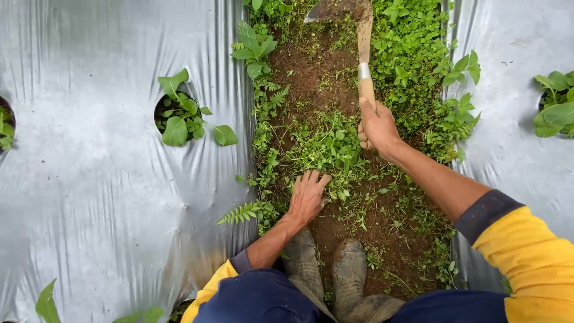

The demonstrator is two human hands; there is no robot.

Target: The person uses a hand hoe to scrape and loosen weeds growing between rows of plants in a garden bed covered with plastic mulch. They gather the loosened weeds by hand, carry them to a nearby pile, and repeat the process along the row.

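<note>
Plastic sheeting: silver mulch film (107, 197) over the bed on the left side; a second strip (520, 137) along the right edge. Both run top to bottom, with the furrow between them.
Furrow: strip of bare brown soil (311, 72) down the middle, thick with low green weeds (412, 42), densest along its right edge.
Person: crouched at the near end of the furrow, yellow sleeves with dark cuffs, dark trousers, two muddy boots (326, 269) planted on the soil.
Crop plants: a leafy seedling (182, 113) growing through a round hole in the left film; another (556, 104) at the far right edge; part of a third at the far left edge.
Hoe: short-handled, wooden handle (365, 54) with a metal band, blade (332, 9) at the top edge of the furrow, resting on or just above the soil, cannot tell which.
Weed clump: loose green tuft (329, 146) mid-furrow, between both hands.
Fern frond: small one (239, 212) at the left film's inner edge, near the left wrist.
Right hand: right hand (376, 125) clenched round the lower end of the hoe handle, arm stretched forward.
Left hand: left hand (308, 194) spread flat, fingers splayed, fingertips touching the near side of the weed clump, nothing gripped.
</note>
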